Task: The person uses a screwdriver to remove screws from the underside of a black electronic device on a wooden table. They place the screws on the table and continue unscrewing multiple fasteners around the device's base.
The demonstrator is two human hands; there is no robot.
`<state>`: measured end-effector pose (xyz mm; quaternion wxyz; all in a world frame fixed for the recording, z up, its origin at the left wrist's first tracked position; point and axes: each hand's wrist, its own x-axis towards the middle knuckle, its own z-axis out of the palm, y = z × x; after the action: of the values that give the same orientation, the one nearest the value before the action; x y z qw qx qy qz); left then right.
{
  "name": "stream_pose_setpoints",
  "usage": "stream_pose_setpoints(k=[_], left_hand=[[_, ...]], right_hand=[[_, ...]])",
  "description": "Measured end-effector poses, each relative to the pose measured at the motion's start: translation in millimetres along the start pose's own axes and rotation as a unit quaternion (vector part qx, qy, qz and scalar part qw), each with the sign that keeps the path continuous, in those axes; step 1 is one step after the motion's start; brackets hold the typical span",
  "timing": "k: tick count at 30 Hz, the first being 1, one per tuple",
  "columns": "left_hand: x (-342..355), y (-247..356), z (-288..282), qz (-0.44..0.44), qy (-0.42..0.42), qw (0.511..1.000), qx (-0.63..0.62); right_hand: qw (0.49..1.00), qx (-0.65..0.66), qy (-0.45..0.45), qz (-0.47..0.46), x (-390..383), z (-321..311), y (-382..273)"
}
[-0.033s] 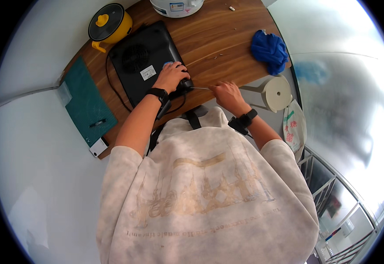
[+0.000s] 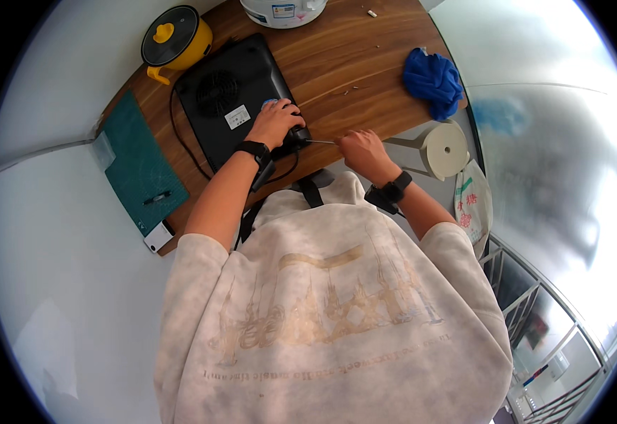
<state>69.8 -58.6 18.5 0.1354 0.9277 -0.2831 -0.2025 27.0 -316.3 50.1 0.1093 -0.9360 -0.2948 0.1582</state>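
Note:
A black appliance (image 2: pixel 230 92), like an induction cooker lying upside down with its fan grille and a white label showing, rests on the wooden table. Near its close right corner, my left hand (image 2: pixel 274 124) curls over a black plug-like piece (image 2: pixel 298 134), from which a black cord (image 2: pixel 293 167) loops out. In my closed right hand (image 2: pixel 366 152) is a screwdriver (image 2: pixel 321 142); only its thin metal shaft shows, reaching left to the black piece. The handle is covered by my fingers. Whether the tip sits in a screw cannot be made out.
Left of the appliance are a yellow pot (image 2: pixel 194 49) with a dark lid and a green cutting mat (image 2: pixel 135 152) bearing a pen. A white appliance (image 2: pixel 283 14) stands at the back. A blue cloth (image 2: pixel 432 81) lies right, above a pale stool (image 2: pixel 444 150). Small bits lie on the table (image 2: pixel 336 63).
My right hand and wrist have shifted very slightly. My left hand, the appliance and the other objects stay in place.

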Motion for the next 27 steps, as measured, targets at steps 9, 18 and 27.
stream_pose_setpoints(k=[9,18,27], left_hand=[[-1.3,-1.2,0.2,0.004,0.015,1.000,0.005],[-0.9,-5.4,1.2,0.010,0.001,1.000,-0.001],[-1.8,-8.1,1.4,0.022,0.000,1.000,0.002]], right_hand=[[0.974,-0.180,-0.112,-0.075,59.1,-45.2,-41.9],[0.986,0.015,-0.151,-0.061,34.0,-19.7,-50.1],[0.819,0.453,-0.264,0.234,31.8,-17.6,-50.4]])
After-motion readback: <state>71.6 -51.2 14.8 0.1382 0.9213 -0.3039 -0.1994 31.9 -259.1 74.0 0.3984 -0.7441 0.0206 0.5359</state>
